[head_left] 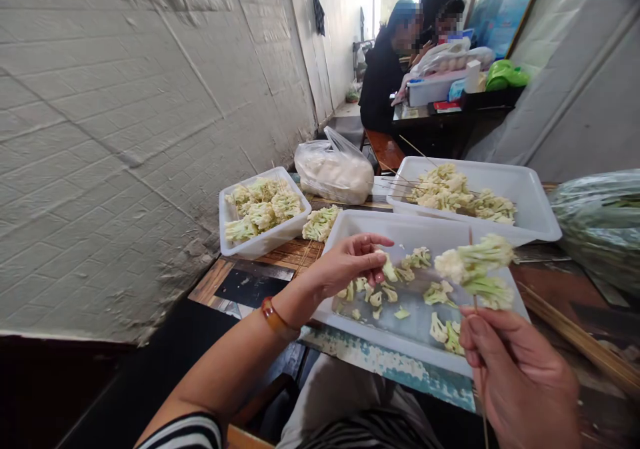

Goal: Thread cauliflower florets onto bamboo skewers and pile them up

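The left hand [357,256] is above the big white plastic tray [390,341] at the front; its fingers pinch a small white and pale green bit of cauliflower [389,269] by the thumb tip; a shiny orange-brown bangle [274,316] goes round that wrist. The right hand [520,362] is by the tray's right side; its fingers are pressed together round a thin brown wooden stick [475,301]; bumpy cream and green cauliflower chunks [483,262] are stuck on it, just above the thumb, and the stick tip pokes out over them. Little loose bits (some white, some green) lie in the tray below.

To the left is a smaller white plastic tub [255,244] full of cauliflower; one more cauliflower bunch [321,219] sits on the wood-patterned worktop [273,259] between tub and tray; behind it is a knotted clear plastic bag [335,172] with pale stuff inside. Another long white plastic tray [533,202] at the back holds more cauliflower on sticks; a bundle of tan sticks [580,336] lies on the right.
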{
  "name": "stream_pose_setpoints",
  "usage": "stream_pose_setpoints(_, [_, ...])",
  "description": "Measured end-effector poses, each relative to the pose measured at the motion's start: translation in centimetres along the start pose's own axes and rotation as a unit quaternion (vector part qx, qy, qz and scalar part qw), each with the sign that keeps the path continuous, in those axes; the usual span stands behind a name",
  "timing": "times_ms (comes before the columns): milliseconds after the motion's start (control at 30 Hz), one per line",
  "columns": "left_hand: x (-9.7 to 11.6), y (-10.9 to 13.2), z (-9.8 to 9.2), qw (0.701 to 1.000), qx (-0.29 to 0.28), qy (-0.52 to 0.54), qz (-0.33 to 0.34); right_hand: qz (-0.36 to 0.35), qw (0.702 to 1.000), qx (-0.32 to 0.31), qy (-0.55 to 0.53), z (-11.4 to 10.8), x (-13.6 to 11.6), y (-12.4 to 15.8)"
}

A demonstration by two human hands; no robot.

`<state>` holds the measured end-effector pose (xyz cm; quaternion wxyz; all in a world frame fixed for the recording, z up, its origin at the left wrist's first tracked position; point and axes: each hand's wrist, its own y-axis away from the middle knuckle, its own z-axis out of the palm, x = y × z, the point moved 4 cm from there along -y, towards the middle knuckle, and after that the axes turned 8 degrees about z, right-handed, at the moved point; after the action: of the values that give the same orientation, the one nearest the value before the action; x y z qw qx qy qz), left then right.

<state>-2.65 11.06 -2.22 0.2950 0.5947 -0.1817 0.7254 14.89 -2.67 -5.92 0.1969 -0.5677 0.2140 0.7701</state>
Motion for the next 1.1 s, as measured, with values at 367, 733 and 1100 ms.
stream_pose_setpoints(367, [-0.1,1.0,2.0,0.978,0.115,0.146,0.091,0.006,0.995,-0.050,0.085,0.1,1.0,-0.3])
stream_pose_setpoints(733, [-1.2,1.2,1.3,0.956,0.165,0.204,0.132,-0.016,0.972,-0.113,0.206,1.1,1.1,0.0])
stream_pose_setpoints(1100, [-1.1,1.8,1.1,0.951,0.181,0.180,0.174,-0.135,0.929,-0.092,0.332,2.5,0.2,0.6])
